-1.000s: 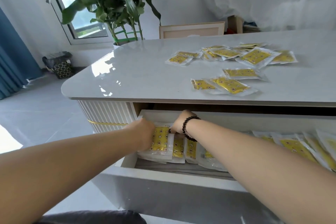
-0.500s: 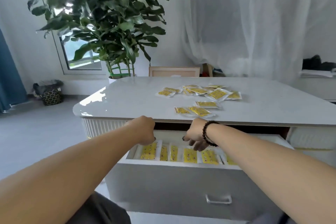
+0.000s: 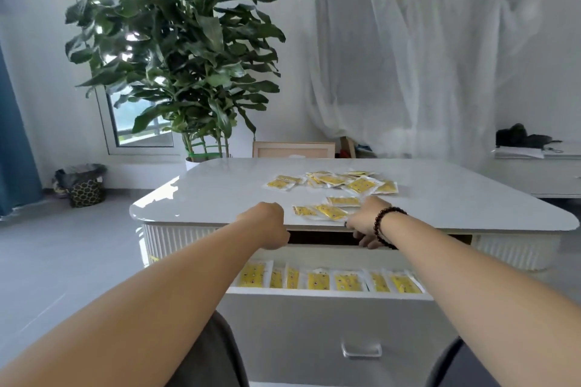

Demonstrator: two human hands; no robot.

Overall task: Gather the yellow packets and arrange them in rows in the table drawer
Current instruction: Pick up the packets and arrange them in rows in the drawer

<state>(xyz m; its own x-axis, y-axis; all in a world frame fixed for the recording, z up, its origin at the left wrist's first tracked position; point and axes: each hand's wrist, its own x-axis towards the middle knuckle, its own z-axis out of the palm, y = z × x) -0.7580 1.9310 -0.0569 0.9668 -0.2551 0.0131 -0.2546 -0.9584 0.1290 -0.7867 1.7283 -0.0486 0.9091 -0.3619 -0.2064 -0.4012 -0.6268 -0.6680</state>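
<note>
I see bare tabletop [image 3: 201, 198] across the left half of the frame's middle, with room for a hand to pass. Loose yellow packets [image 3: 333, 188] crowd the centre-right of it. Below, the open drawer [image 3: 327, 292] holds a row of packets [image 3: 330, 280] along its front; both my forearms cross above it, narrowing the way in.

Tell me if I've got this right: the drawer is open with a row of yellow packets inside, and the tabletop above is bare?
Not quite. In the head view the drawer is open with a row of yellow packets, but the tabletop still holds loose packets.
</note>
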